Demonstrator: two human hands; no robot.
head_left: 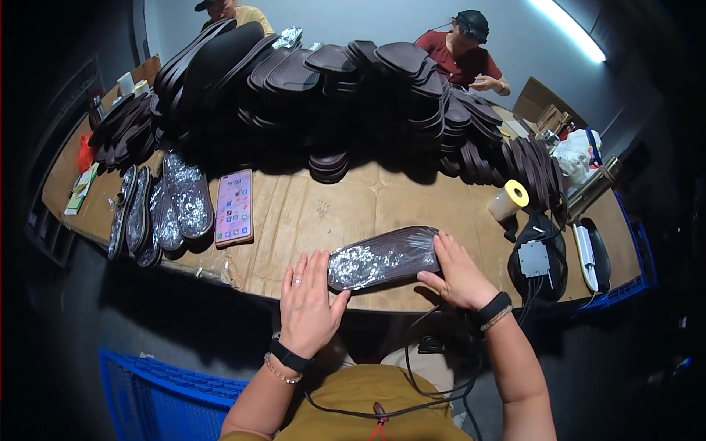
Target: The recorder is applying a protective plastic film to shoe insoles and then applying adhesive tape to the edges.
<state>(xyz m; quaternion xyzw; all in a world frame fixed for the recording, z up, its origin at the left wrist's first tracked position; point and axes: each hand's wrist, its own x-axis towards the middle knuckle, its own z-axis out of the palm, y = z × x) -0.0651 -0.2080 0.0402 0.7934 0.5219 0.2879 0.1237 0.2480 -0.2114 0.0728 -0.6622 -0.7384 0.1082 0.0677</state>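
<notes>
- A cardboard-covered table [283, 209] spreads across the scene, its near edge just before the person.
- A tall heap of dark brown soles [294, 73] spans its far side; the lower layers lie in shadow and are hard to make out.
- A person in a dark red shirt [460, 62] is beyond it, far right.
- Several film-wrapped soles [187, 198] lie grouped at the left.
- One shiny wrapped sole [382, 257] lies flat at the near middle, between both hands.
- The left hand [307, 305] is wide and flat, fingers together, thumb apart, at its left end.
- The right hand [462, 275] is also wide, thumb at the near edge, fingers at the right end.
- A lit phone [235, 209] lies right of the grouped soles.
- A pale roll [507, 202] with a yellow end sits at the right.
</notes>
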